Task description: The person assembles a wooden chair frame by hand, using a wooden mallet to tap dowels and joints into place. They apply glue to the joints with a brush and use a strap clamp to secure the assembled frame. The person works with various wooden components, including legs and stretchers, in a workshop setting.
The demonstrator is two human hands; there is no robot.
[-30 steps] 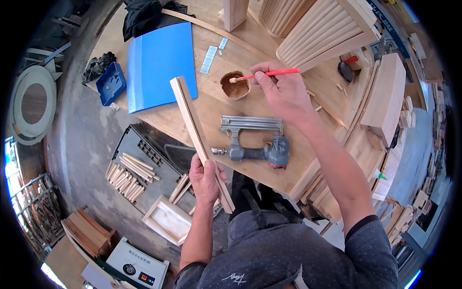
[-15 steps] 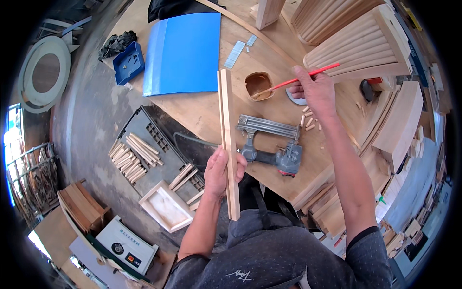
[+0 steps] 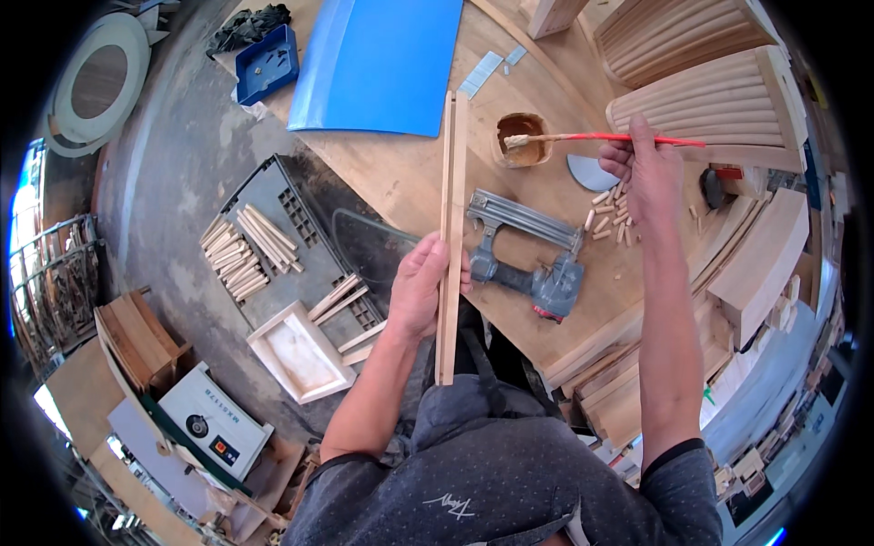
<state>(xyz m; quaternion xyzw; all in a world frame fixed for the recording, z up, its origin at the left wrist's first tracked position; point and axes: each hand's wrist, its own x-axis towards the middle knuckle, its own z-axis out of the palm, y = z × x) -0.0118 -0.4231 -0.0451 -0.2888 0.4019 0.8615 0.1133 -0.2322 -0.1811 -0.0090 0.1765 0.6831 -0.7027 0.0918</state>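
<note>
My left hand point(image 3: 421, 284) is closed round a long pale wooden strip point(image 3: 452, 227) with a groove along it, held upright in front of my body. In my right hand point(image 3: 648, 182) is a thin red-handled brush point(image 3: 583, 136), gripped between the fingers. The bristle end, coated with something pasty and tan, is over the rim of a small cup point(image 3: 537, 156) of brownish glue-like stuff. Below the cup a grey nail gun point(image 3: 533, 264) lies on the wooden table point(image 3: 382, 173). Several short wooden dowels point(image 3: 612, 214) lie near my right wrist.
A blue sheet point(image 3: 378, 68) and a blue tray point(image 3: 267, 64) are at the table's far left. Slatted wooden panels point(image 3: 706, 109) stand at the right. Left of the table, a grey plastic surface point(image 3: 273, 196) holds wooden sticks point(image 3: 238, 259) and a shallow wooden box point(image 3: 300, 350).
The brush has been raised from inside the cup to its rim and now lies nearly level. My right hand has moved right. The view has shifted, and the strip has turned slightly.
</note>
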